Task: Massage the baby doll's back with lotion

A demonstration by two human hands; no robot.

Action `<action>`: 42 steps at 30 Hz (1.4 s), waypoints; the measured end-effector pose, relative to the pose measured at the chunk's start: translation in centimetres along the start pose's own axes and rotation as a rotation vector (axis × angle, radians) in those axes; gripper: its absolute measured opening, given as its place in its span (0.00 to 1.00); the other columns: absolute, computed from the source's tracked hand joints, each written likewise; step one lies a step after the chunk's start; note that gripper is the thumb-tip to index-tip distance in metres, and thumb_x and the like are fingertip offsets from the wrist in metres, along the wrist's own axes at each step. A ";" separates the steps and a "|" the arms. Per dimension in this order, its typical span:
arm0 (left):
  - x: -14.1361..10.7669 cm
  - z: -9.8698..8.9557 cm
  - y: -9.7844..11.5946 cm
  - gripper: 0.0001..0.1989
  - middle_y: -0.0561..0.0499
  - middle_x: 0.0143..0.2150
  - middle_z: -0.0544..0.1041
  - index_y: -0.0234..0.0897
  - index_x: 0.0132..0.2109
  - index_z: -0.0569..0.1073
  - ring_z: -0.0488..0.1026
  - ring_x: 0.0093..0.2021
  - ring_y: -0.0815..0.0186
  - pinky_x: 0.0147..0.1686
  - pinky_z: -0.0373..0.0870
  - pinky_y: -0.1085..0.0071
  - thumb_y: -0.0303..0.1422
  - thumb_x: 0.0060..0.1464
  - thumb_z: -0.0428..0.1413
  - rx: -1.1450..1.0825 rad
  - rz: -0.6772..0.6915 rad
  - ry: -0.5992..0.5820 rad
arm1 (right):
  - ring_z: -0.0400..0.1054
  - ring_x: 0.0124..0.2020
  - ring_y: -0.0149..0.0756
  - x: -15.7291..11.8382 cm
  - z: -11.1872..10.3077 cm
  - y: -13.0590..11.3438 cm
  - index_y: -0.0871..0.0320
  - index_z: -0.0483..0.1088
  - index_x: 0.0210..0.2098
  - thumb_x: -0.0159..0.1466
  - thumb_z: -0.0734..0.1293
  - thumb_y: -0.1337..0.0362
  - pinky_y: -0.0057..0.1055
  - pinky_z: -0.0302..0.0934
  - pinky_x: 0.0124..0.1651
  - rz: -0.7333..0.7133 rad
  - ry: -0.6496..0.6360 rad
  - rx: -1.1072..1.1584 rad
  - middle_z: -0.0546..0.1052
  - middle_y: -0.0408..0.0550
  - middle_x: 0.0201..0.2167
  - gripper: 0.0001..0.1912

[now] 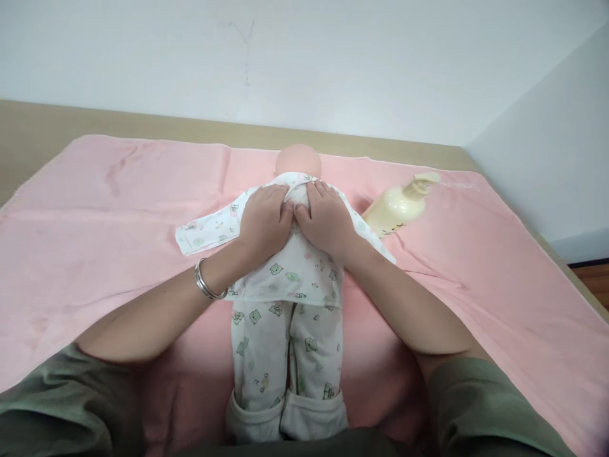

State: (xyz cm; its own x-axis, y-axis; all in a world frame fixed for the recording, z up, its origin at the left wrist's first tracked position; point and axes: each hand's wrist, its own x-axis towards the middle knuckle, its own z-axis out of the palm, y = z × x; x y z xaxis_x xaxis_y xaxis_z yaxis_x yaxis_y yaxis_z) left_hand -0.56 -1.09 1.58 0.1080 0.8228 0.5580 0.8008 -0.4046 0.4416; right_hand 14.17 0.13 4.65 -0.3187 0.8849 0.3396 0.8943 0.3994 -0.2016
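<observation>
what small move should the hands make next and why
Probably smooth the printed top gently outward: the left hand and right hand lie close together on it, just below the doll's head, and it shows folds between them.

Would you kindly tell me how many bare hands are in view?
2: the left hand and right hand, side by side, high on the shirt. Any inside the sleeves would be hidden.
</observation>
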 end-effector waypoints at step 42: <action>-0.7 0.7 0.2 0.26 0.35 0.65 0.72 0.25 0.62 0.70 0.67 0.68 0.49 0.71 0.60 0.51 0.35 0.63 0.45 -0.023 -0.120 0.049 | 0.57 0.70 0.59 0.1 -0.2 -0.1 0.78 0.59 0.67 0.72 0.53 0.56 0.54 0.51 0.73 0.093 -0.067 -0.014 0.65 0.70 0.67 0.33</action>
State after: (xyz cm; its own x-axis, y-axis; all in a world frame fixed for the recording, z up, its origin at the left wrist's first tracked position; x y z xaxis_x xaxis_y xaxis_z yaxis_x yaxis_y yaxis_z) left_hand -0.08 -1.42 0.76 -0.0176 0.8456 0.5335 0.7924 -0.3136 0.5233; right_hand 14.10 0.17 4.90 -0.2540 0.9321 0.2580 0.9251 0.3120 -0.2164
